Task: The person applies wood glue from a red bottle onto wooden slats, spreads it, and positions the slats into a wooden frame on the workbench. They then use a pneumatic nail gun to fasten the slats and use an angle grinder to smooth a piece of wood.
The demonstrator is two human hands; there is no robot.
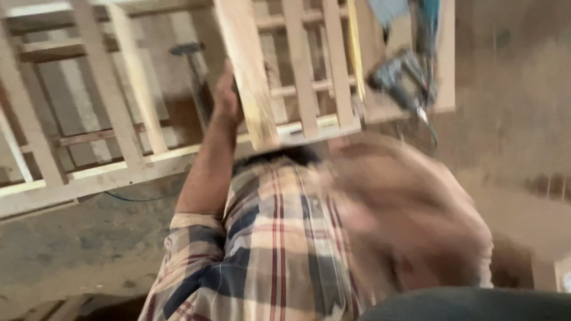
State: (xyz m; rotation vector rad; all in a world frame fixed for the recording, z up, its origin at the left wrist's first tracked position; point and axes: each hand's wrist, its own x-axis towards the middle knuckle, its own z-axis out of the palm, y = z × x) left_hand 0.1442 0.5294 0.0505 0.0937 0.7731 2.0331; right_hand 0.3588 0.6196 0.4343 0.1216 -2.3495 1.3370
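A plaid-sleeved co-worker's hand [227,95] grips a slat of the frame [250,77] standing over the floor [71,249], a power tool [404,77] just beside, so it likely needs bracing firmly; whether the wearer's own hands are spread or gripping cannot be told in the blur.

A checked shirt [267,249] is worn, with a cream ground crossed by dark blue bands and thin red lines. Its sleeve [187,229] is rolled up above the elbow, so the forearm is left bare. Dark trousers [470,304] are seen at the lower edge. No glove, watch or ring can be made out in the blurred view.
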